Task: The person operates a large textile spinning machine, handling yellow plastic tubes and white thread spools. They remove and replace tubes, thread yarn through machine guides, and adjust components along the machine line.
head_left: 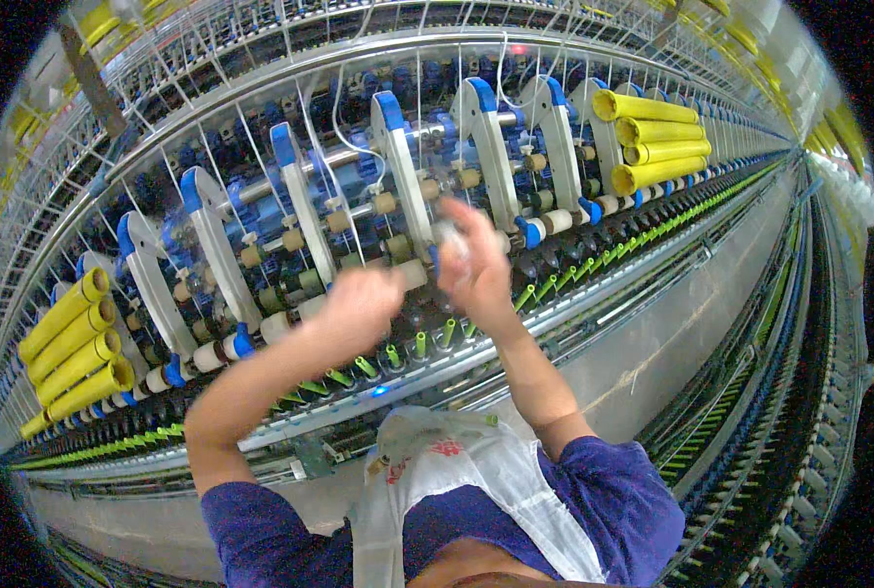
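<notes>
Both my hands are raised in front of a long spinning frame, near its row of rollers, and motion blurs them. My left hand (366, 296) is closed, its fingers curled beside a pale roller (412, 274); whatever they may hold is hidden. To its right, my right hand (478, 263) is bent round a small whitish wad (451, 238), too smeared to name more closely. Just behind the hands stands a grey pressure arm (403, 167) with a blue top. Below them runs a row of bright green spindle tops (420, 343).
Yellow tubes (70, 338) are stacked on the frame at the left, and more yellow tubes (662, 142) at the right. White yarns and thin rods slant down from a metal rail (290, 71). Another machine row (780, 470) runs along the right side.
</notes>
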`<action>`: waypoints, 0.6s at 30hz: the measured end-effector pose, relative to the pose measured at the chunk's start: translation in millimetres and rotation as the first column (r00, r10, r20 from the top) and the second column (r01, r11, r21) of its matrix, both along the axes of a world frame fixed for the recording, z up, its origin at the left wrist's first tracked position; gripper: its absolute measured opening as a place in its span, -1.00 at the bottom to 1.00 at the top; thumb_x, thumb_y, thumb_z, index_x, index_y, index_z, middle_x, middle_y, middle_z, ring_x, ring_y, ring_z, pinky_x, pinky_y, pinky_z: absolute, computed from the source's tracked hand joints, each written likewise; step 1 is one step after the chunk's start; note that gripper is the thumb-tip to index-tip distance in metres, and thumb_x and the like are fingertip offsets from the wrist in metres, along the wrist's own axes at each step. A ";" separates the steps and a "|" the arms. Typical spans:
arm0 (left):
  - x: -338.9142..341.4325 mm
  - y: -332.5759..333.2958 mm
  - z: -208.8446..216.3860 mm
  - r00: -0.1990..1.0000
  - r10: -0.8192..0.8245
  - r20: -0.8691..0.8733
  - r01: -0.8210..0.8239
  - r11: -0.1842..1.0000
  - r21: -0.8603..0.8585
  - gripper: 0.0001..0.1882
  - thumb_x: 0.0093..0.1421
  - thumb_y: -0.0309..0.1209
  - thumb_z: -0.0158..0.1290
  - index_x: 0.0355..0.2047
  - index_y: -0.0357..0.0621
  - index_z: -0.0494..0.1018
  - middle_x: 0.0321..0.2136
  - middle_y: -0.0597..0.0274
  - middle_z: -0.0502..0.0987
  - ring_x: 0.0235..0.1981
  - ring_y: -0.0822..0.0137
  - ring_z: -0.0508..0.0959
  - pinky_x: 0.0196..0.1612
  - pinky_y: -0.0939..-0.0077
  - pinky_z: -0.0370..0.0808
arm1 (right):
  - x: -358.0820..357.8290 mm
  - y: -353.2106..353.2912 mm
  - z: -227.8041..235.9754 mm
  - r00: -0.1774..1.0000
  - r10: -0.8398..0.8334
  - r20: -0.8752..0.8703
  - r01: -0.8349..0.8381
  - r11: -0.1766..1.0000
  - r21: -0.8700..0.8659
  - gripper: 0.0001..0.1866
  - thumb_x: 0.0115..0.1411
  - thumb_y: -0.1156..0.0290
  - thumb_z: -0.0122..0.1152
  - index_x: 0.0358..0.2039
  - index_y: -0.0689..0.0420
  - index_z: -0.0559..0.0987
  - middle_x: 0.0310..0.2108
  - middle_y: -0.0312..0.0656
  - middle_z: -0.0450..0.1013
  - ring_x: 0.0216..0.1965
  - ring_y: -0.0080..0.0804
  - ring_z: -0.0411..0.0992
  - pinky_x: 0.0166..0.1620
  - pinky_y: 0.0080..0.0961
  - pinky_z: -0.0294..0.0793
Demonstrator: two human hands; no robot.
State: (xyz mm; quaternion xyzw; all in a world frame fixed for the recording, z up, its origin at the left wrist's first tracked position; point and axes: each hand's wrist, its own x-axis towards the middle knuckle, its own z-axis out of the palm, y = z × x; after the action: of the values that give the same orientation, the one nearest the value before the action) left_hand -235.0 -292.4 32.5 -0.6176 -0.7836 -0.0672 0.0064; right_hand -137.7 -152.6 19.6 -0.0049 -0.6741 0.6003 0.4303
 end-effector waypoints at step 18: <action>111.7 -62.6 -64.9 -0.484 -0.679 0.552 -0.664 0.696 0.272 -0.01 0.08 0.38 -0.34 0.25 -0.22 -0.02 -0.10 0.04 0.47 -0.15 0.15 0.49 -0.08 0.27 0.42 | 20.0 -45.0 -19.6 0.585 0.807 -0.077 -0.622 0.386 -0.682 -0.56 0.23 0.32 -0.06 0.07 0.30 0.33 0.07 -0.15 0.31 0.03 -0.37 0.34 0.03 -0.51 0.33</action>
State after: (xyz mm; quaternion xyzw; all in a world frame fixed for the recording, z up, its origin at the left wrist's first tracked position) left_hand -123.3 -355.0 -32.4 -0.1490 -0.2277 -0.8594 -0.4329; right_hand -117.6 -197.5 0.0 0.0603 -0.4077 0.9111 -0.0004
